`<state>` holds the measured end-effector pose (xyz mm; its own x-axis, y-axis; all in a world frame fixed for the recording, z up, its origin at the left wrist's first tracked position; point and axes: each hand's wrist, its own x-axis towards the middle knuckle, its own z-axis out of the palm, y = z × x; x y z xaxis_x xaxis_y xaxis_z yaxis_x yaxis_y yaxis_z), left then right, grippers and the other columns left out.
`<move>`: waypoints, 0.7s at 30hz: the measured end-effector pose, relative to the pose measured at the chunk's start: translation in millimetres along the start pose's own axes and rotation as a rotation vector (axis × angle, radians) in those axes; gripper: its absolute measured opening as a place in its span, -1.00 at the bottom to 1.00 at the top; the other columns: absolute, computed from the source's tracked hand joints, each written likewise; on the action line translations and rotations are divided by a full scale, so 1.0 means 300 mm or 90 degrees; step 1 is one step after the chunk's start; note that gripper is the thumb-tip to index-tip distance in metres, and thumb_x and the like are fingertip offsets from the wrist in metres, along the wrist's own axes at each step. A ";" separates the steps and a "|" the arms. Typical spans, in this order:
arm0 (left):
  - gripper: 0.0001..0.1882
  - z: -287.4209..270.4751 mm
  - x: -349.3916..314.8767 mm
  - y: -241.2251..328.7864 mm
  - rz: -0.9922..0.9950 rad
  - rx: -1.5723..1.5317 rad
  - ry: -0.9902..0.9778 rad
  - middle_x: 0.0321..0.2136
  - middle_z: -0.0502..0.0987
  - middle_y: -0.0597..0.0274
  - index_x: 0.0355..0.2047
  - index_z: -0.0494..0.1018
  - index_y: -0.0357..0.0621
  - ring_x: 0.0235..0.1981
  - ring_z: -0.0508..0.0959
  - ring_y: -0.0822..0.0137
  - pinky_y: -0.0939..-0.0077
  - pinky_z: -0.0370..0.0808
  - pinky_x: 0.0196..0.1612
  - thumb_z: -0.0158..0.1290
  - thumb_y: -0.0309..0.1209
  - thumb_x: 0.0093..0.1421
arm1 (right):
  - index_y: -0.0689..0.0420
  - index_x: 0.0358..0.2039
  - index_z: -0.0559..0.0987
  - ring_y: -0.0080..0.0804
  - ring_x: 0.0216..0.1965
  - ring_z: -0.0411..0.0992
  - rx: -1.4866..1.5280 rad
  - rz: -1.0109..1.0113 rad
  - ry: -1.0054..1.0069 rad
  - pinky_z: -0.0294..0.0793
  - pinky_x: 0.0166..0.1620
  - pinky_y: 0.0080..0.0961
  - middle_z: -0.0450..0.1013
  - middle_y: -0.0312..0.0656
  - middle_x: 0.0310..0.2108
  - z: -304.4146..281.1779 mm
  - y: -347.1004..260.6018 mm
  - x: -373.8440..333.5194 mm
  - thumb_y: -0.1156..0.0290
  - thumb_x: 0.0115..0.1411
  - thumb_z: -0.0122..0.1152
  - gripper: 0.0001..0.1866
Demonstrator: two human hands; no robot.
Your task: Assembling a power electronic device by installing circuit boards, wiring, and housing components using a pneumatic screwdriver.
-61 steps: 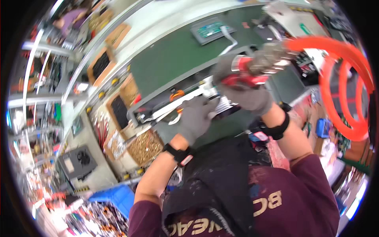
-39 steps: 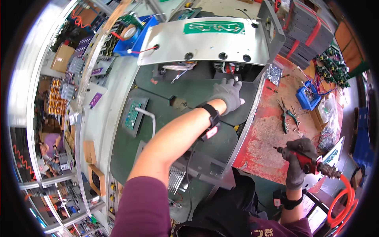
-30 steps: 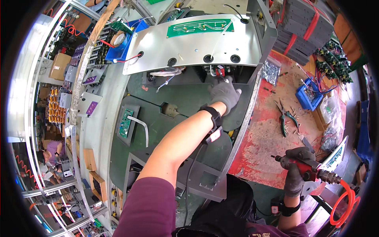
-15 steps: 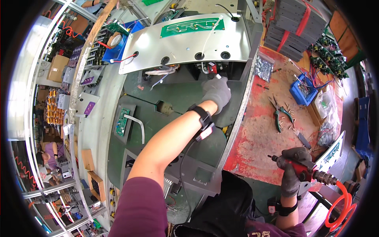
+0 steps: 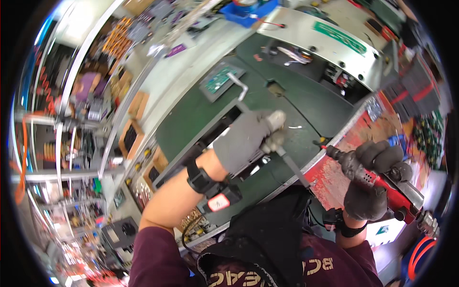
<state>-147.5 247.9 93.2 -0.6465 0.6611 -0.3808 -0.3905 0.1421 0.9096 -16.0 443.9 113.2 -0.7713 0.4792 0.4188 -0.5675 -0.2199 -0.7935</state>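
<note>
My left hand (image 5: 248, 138), in a grey glove, has its fingers closed on the edge of a grey metal panel (image 5: 292, 165) that stands tilted over the green work surface. The hand and blur hide much of this panel. My right hand (image 5: 370, 191), in a dark glove, is wrapped round a red air screwdriver (image 5: 382, 184), its dark nose pointing toward the left hand. Farther off, a white metal plate (image 5: 296, 26) carries a long green circuit board (image 5: 339, 38). Left of centre lies a grey plate with a green board (image 5: 217, 80) and a white ribbon cable (image 5: 239, 87).
A red worn table (image 5: 325, 182) lies at the right, with stacked grey parts (image 5: 406, 98) and a heap of circuit boards (image 5: 428, 136) beyond it. A blue bin (image 5: 248, 16) stands at the far edge. Cardboard boxes (image 5: 130, 136) line the left rail. An orange-red hose (image 5: 416, 258) hangs behind the screwdriver.
The view has turned. My left hand has come back from the white plate and taken hold of the grey panel, which is now tilted. The screwdriver in my right hand is held higher.
</note>
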 end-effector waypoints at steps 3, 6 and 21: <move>-0.53 -0.045 -0.182 -0.093 -0.064 -0.110 0.119 -0.62 0.43 0.35 -0.40 0.44 -0.25 -0.60 0.39 0.57 0.70 0.32 -0.53 -0.09 -0.03 0.31 | 0.00 -0.37 0.31 -0.45 -0.51 0.14 0.094 -0.032 -0.175 0.14 -0.49 -0.49 0.11 -0.31 -0.49 0.178 0.043 0.018 0.27 0.03 0.28 -0.70; -0.57 -0.067 -0.323 -0.169 0.019 -0.134 0.208 -0.69 0.38 0.33 -0.47 0.42 -0.19 -0.64 0.34 0.49 0.60 0.29 -0.53 -0.09 -0.07 0.32 | -0.03 -0.34 0.32 -0.47 -0.56 0.12 0.169 -0.018 -0.271 0.17 -0.50 -0.49 0.11 -0.33 -0.51 0.341 0.084 -0.014 0.30 0.06 0.29 -0.71; -0.49 -0.153 -0.616 -0.302 0.089 -0.241 0.315 -0.66 0.36 0.34 -0.41 0.44 -0.24 -0.63 0.31 0.54 0.63 0.26 -0.51 -0.14 0.02 0.32 | -0.02 -0.31 0.24 -0.42 -0.58 0.27 0.221 0.075 -0.544 0.41 -0.50 -0.44 0.25 -0.23 -0.52 0.634 0.154 -0.130 0.19 0.08 0.34 -0.60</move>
<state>-22.7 79.0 73.7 -0.8988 0.2234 -0.3771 -0.4268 -0.2504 0.8690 -66.9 253.4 144.0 -0.7016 -0.3199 0.6367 -0.4201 -0.5361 -0.7322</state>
